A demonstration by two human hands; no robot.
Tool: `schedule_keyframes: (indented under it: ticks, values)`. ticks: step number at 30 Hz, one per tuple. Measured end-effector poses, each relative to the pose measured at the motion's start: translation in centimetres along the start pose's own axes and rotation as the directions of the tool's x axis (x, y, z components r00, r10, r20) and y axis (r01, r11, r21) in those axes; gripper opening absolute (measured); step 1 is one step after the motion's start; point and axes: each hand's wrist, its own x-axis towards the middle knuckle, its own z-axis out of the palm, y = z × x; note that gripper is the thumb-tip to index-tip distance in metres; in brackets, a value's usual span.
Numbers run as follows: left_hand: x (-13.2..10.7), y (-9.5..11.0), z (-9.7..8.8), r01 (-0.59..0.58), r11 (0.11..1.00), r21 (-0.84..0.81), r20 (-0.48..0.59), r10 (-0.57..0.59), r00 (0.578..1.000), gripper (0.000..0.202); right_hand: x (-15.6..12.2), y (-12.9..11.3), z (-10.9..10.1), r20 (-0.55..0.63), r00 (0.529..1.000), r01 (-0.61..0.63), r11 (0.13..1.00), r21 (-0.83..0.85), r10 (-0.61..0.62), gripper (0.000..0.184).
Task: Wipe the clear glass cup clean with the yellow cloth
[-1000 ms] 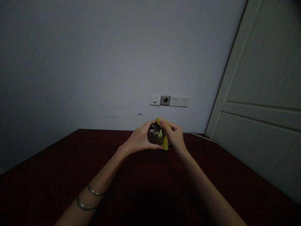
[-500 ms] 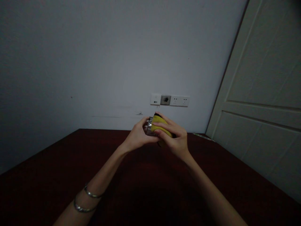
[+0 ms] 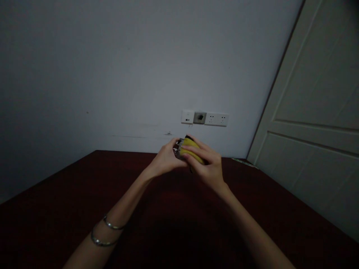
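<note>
Both hands meet over the dark red table, raised in front of me. My right hand (image 3: 207,160) is closed on a soft-looking yellow pad (image 3: 193,148) with a dark edge; whether it is a sponge or a folded cloth I cannot make out. My left hand (image 3: 166,157) curls its thumb and fingers around a shiny, see-through or silvery object (image 3: 178,148). The yellow pad presses against that object's right side and covers much of it, so its full shape is hidden. Two silver bangles (image 3: 104,239) circle my left forearm.
The dark red tabletop (image 3: 84,194) runs back to a pale wall (image 3: 134,74). White sockets (image 3: 216,119) and a grey wall plate (image 3: 199,117) sit just beyond my hands. A panelled door (image 3: 311,112) rises on the right, with a thin light strip (image 3: 244,163) at the table's back right edge.
The whole view has shifted slightly, with the wall sockets now a little farther right. Both hands keep their grips, and the yellow pad has shifted slightly against the shiny object.
</note>
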Motion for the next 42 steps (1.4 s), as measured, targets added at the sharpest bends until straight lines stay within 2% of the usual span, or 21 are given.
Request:
schedule_keyframes:
  ticks: [2, 4, 7, 10, 12, 14, 16, 18, 20, 22, 24, 26, 29, 31, 33, 35, 38, 40, 42]
  values:
    - [0.0, -0.4, 0.0, -0.014, 1.0, 0.015, -0.003, 0.014, 1.0, 0.064, -0.2, -0.2, 0.1, 0.066, 0.994, 0.088, 0.995, -0.045, -0.085, 0.02]
    - [-0.1, -0.5, 0.0, -0.008, 0.999, 0.053, -0.004, 0.009, 1.0, 0.068, -0.1, 0.1, 0.2, 0.049, 0.997, 0.057, 0.997, -0.042, -0.055, 0.02]
    - [-0.2, -0.1, 0.2, -0.001, 0.99, 0.14, 0.007, 0.0, 1.0, 0.074, 0.4, 1.1, 0.0, -0.067, 0.986, -0.151, 0.988, 0.044, 0.153, 0.017]
    - [-0.3, 0.1, 0.3, 0.013, 0.974, 0.228, 0.005, -0.014, 1.0, 0.076, 0.7, 1.8, 0.0, -0.079, 0.942, -0.314, 0.939, 0.138, 0.327, 0.019]
    - [-0.3, 0.0, 0.3, 0.034, 0.97, 0.242, -0.017, -0.031, 0.999, 0.074, 0.6, 1.6, 0.0, -0.053, 0.954, -0.287, 0.952, 0.11, 0.294, 0.019]
    - [-0.3, -0.2, 0.3, 0.04, 0.974, 0.221, -0.026, -0.035, 0.999, 0.07, 0.4, 1.1, 0.1, -0.009, 0.985, -0.17, 0.985, 0.036, 0.171, 0.018]
    - [-0.3, -0.3, 0.2, 0.029, 0.983, 0.183, -0.009, -0.028, 1.0, 0.067, 0.2, 0.7, 0.1, 0.048, 0.997, -0.066, 0.998, -0.009, 0.066, 0.019]
    - [-0.4, -0.1, 0.1, 0.005, 0.987, 0.16, 0.017, -0.008, 1.0, 0.068, 0.3, 0.6, -0.1, 0.048, 0.997, -0.06, 0.998, 0.004, 0.06, 0.019]
    - [-0.5, 0.3, 0.1, -0.014, 0.987, 0.162, 0.044, 0.007, 0.999, 0.073, 0.5, 0.9, -0.3, -0.011, 0.985, -0.168, 0.983, 0.069, 0.169, 0.017]
    - [-0.5, 0.6, 0.1, -0.019, 0.984, 0.176, 0.066, 0.008, 0.998, 0.079, 0.8, 1.4, -0.5, -0.052, 0.946, -0.309, 0.939, 0.153, 0.32, 0.02]
    - [-0.6, 0.7, 0.2, -0.011, 0.984, 0.177, 0.069, -0.002, 0.998, 0.081, 0.9, 1.7, -0.5, -0.059, 0.916, -0.38, 0.904, 0.193, 0.398, 0.022]
    - [-0.5, 0.5, 0.3, -0.003, 0.987, 0.161, 0.048, -0.005, 0.999, 0.077, 0.8, 1.5, -0.4, -0.055, 0.942, -0.319, 0.936, 0.149, 0.33, 0.02]
    - [-0.4, 0.3, 0.2, -0.005, 0.993, 0.116, 0.026, 0.002, 1.0, 0.068, 0.3, 0.5, -0.2, 0.019, 0.995, -0.095, 0.995, 0.024, 0.094, 0.018]
    - [-0.4, 0.2, 0.2, -0.026, 0.994, 0.104, 0.021, 0.024, 0.999, 0.067, 0.2, 0.0, -0.2, 0.099, 0.995, 0.023, 1.0, -0.007, -0.022, 0.021]
    - [-0.4, 0.2, 0.1, -0.045, 0.993, 0.109, 0.022, 0.043, 0.999, 0.067, 0.2, -0.1, -0.3, 0.135, 0.99, 0.052, 0.999, 0.002, -0.052, 0.022]
    - [-0.4, 0.4, 0.2, -0.049, 0.991, 0.122, 0.025, 0.046, 0.999, 0.069, 0.4, 0.2, -0.4, 0.094, 0.996, -0.008, 1.0, 0.029, 0.005, 0.02]
    - [-0.5, 0.7, 0.3, -0.044, 0.987, 0.152, 0.041, 0.039, 0.998, 0.076, 0.8, 1.1, -0.6, 0.011, 0.983, -0.183, 0.975, 0.123, 0.183, 0.016]
    - [-0.5, 0.9, 0.4, -0.043, 0.988, 0.145, 0.052, 0.035, 0.998, 0.079, 1.0, 1.6, -0.7, 0.011, 0.965, -0.26, 0.949, 0.18, 0.263, 0.016]
    - [-0.4, 0.9, 0.3, -0.047, 0.994, 0.097, 0.052, 0.042, 0.998, 0.08, 1.0, 1.8, -0.8, 0.022, 0.959, -0.28, 0.939, 0.201, 0.282, 0.019]
